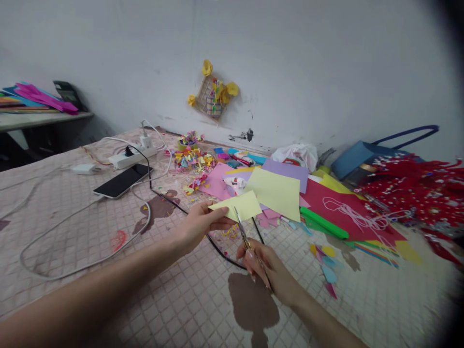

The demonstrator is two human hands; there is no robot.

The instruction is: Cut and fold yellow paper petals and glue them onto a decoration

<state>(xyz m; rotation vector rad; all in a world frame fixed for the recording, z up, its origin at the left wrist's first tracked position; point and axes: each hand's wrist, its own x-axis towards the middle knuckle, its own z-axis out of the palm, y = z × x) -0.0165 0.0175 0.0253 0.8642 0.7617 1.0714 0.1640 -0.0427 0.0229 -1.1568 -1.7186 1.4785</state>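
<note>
Between thumb and fingers, my left hand (201,224) pinches a small piece of pale yellow paper (248,205) above the table. My right hand (266,263) is closed round the handles of a pair of scissors (243,234). The scissor blades point up and away, with their tips at the lower edge of the paper; whether they are cutting into it I cannot tell. A larger pale yellow sheet (277,191) lies just beyond, over purple paper (288,168) and pink paper (216,182). A white glue gun (235,184) is partly hidden among the sheets.
Left of my hands lie a phone (123,181), a white power strip (132,156) and looping cables. Paper scraps (194,159) are heaped at the back. To the right are a green stick (324,223), white string (357,217), red tinsel (413,193) and a blue bag (357,157).
</note>
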